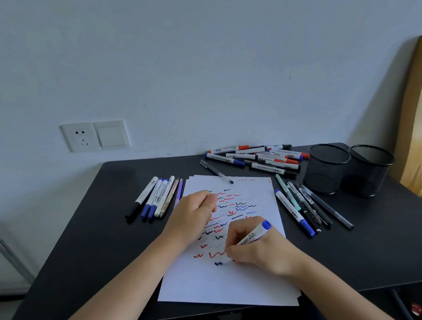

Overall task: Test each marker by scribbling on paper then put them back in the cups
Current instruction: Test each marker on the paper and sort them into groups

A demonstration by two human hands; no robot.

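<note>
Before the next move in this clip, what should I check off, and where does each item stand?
1. The right hand grips the blue whiteboard marker: ok.
2. A blue scribble shows at its tip on the paper: ok.
3. The left hand rests on the paper: ok.
4. Marker's cap located: cannot tell; the left hand's curled fingers may hide it.
5. Both mesh cups stand upright: ok.
6. Other markers in cups: not ok; they lie on the table.

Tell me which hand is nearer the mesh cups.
Right. The right hand, gripping a blue marker, is on the paper toward the mesh cups; the left hand rests farther left on it.
</note>
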